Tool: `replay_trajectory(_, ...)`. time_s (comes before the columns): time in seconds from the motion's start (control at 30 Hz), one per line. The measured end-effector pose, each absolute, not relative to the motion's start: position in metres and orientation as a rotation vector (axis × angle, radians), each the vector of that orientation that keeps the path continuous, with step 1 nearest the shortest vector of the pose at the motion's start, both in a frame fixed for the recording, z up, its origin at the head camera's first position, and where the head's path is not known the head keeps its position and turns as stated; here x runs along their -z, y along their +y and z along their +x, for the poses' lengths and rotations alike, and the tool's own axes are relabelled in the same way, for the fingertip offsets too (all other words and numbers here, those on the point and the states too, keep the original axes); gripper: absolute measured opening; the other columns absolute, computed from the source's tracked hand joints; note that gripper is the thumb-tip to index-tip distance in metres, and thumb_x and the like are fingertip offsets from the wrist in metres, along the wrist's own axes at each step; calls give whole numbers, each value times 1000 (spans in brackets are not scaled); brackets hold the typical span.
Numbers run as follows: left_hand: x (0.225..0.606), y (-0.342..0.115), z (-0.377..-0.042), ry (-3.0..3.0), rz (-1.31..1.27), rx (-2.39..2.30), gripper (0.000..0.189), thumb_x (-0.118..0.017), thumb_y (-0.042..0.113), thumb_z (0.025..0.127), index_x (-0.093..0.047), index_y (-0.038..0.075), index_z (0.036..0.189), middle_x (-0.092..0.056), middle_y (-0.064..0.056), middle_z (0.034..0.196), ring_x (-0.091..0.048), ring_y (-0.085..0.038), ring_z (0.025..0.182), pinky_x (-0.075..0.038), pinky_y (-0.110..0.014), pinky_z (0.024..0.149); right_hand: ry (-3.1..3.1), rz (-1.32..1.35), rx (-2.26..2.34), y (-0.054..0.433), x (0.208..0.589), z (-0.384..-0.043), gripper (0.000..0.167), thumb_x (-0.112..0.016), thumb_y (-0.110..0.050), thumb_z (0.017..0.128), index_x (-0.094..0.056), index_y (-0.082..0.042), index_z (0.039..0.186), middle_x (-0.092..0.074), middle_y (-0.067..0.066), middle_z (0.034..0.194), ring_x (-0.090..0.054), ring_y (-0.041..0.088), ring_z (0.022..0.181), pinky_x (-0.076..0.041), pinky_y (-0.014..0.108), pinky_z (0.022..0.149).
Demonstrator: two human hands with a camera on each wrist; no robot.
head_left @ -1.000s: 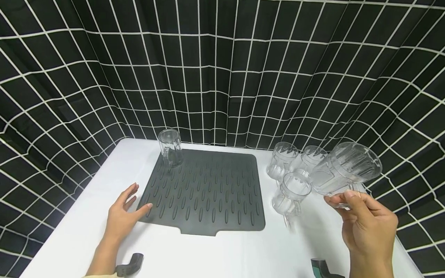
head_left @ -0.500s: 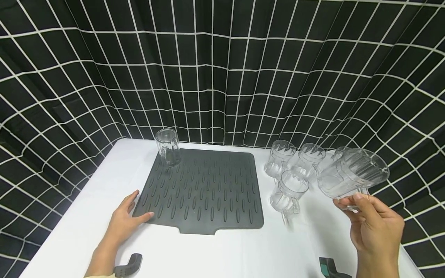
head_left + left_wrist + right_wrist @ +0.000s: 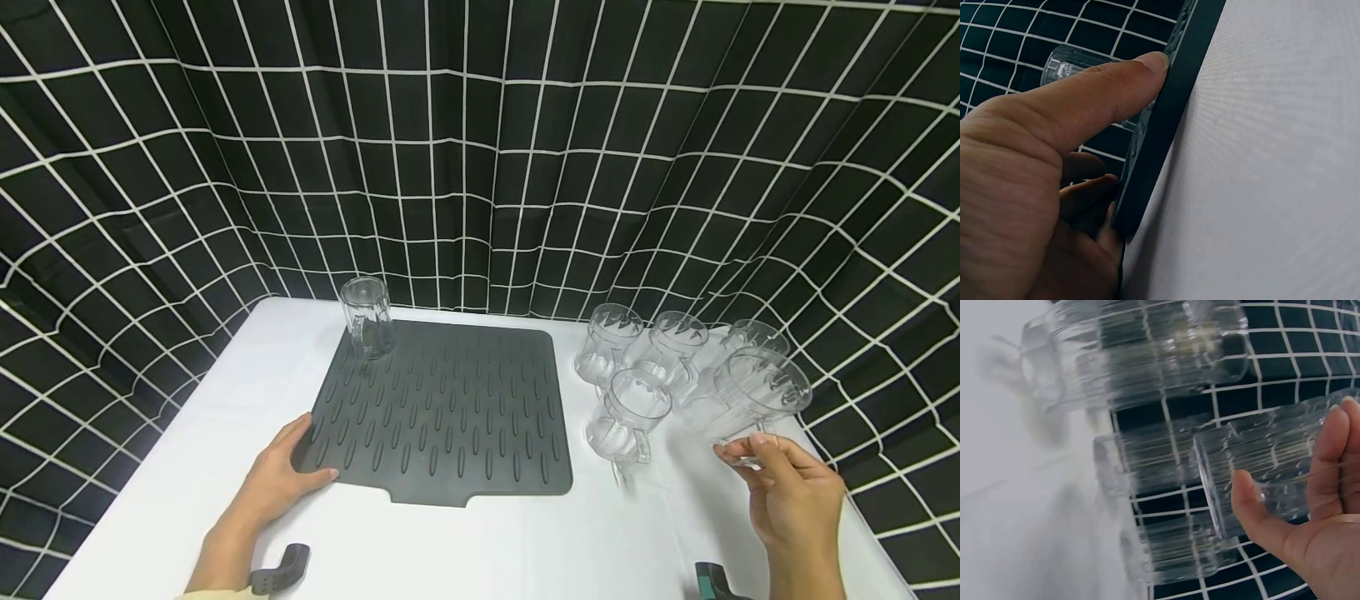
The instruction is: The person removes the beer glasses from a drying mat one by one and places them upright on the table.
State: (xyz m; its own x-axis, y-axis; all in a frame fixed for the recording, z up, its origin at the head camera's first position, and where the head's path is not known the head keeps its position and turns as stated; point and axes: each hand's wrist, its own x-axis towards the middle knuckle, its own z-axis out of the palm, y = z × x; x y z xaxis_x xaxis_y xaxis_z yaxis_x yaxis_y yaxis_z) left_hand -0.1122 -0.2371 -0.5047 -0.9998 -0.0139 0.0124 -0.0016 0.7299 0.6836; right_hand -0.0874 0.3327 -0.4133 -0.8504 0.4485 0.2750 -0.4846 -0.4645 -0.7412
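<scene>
My right hand (image 3: 795,492) holds a clear glass mug (image 3: 761,387) by its handle, at the right end of a group of similar mugs. Whether this mug's base touches the table cannot be told. In the right wrist view, thumb and fingers of the right hand (image 3: 1310,506) are around the held mug's handle side (image 3: 1272,456). At the dark grey ribbed mat (image 3: 450,408), my left hand (image 3: 273,475) rests on the near left corner, fingers along the side edge and thumb at the front edge. The left wrist view shows that thumb (image 3: 1110,90) against the mat's rim (image 3: 1175,112).
One clear mug (image 3: 369,321) stands on the mat's far left corner. Right of the mat are several more mugs, the closest a mug (image 3: 626,421) with its handle towards me. Behind the white table (image 3: 525,550) hangs a black curtain (image 3: 450,150) with a white grid.
The right hand has lowered the mug towards the table, first rightward, then slightly back left. A mug behind it has come into view. The left hand has moved in against the mat's corner.
</scene>
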Motion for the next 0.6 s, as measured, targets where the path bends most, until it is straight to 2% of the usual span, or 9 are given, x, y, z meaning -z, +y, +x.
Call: replay_trajectory(0.6, 504, -237, -112, -2919, 7, 1125, 100, -83, 39, 72, -32, -6, 146, -27, -24, 152, -23, -47, 137, -21, -63, 108, -1353, 147, -2388, 350, 465, -92, 25, -43, 17, 95, -65, 20, 84, -67, 22, 70, -70, 29, 65, -60, 38, 67)
